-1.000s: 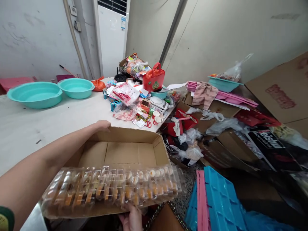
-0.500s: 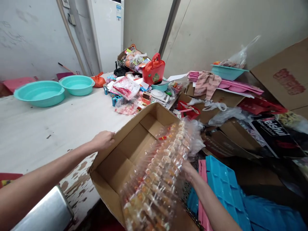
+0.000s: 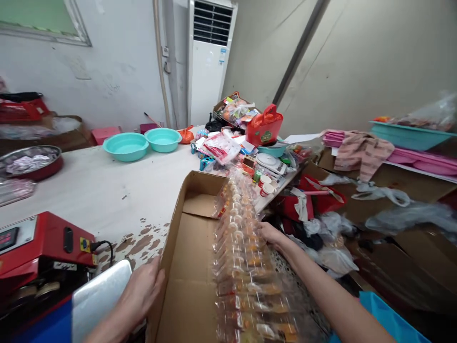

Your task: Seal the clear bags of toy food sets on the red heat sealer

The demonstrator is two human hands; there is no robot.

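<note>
A shallow open cardboard box (image 3: pixel 187 267) extends in front of me, its far end over the white table. My left hand (image 3: pixel 144 286) is closed on its left wall, fingers over the rim. Along the box's right side runs a long row of clear-wrapped snack packets (image 3: pixel 237 252), overlapping one another, with orange, red and pale pieces inside. My right hand (image 3: pixel 273 234) is closed at the box's right side, against the packets. Its fingertips and the right wall are largely hidden by the plastic.
The white table (image 3: pixel 139 186) bears two turquoise basins (image 3: pixel 126 146), a heap of packages and a red bag (image 3: pixel 264 126). A red machine (image 3: pixel 53 247) and metal plate (image 3: pixel 103 290) are at left. Plastic bags (image 3: pixel 335 243) and cartons crowd the right.
The box has turned from a slant to nearly straight ahead, with both hands still at its sides. My view has swung left, bringing the red machine into sight.
</note>
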